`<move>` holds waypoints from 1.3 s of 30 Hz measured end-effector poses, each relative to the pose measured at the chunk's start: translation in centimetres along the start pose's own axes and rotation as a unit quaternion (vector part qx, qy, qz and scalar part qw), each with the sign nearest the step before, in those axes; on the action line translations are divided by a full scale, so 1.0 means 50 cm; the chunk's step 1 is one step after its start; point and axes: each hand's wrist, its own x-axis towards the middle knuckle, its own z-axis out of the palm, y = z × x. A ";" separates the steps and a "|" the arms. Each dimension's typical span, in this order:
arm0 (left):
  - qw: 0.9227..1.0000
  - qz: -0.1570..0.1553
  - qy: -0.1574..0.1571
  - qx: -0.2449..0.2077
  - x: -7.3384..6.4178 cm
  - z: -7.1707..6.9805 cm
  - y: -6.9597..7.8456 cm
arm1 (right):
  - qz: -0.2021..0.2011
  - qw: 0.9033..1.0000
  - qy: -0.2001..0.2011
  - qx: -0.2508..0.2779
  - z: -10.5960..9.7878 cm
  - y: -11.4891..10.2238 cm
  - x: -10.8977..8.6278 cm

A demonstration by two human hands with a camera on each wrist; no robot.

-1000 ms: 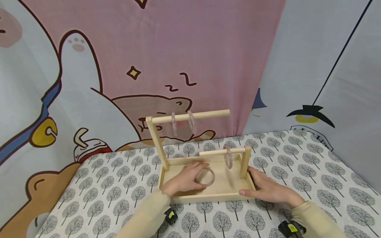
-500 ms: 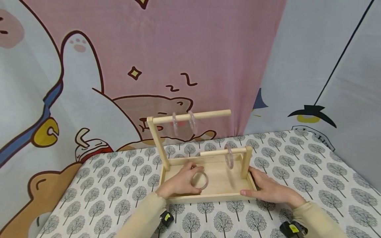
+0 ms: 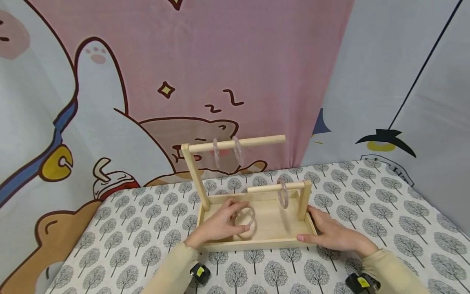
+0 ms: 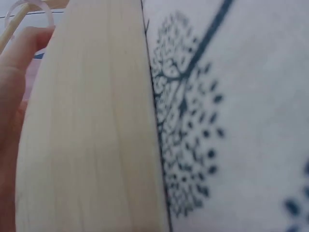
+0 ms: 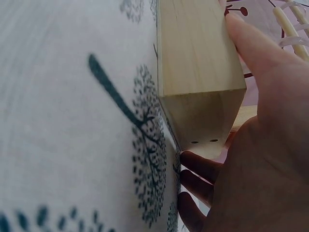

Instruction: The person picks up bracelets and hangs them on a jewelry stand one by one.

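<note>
A two-armed wooden bangle stand rests on the tablecloth, its base a shallow tray. Inside the tray's left part, my left hand pinches a pale translucent bangle between thumb and fingers. The bangle is tilted up off the tray floor; its left side is partly hidden by the fingers. My right hand holds the tray's front right corner, thumb over the front rim and fingers along the outer end wall. Two bangles hang on the high rod, and one bangle hangs on the low rod.
The high rod's post rises at the tray's left end, the low rod's post at its right. Both rods have a free end. A tree-print cloth covers the table, and a cartoon curtain hangs right behind.
My left hand has drawn the bangle leftward across the tray and tipped it up from lying flat. The right hand keeps its place at the corner.
</note>
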 end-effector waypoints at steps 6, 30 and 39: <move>0.999 -0.006 0.024 -0.045 -0.008 -0.005 0.005 | -0.003 1.000 -0.001 -0.003 -0.009 -0.020 -0.003; 0.983 0.021 0.117 -0.139 -0.014 -0.024 0.029 | -0.009 1.000 -0.001 -0.010 -0.006 -0.019 -0.004; 0.975 0.034 0.154 -0.160 -0.003 -0.034 0.041 | -0.037 0.999 0.007 -0.007 0.002 -0.007 0.000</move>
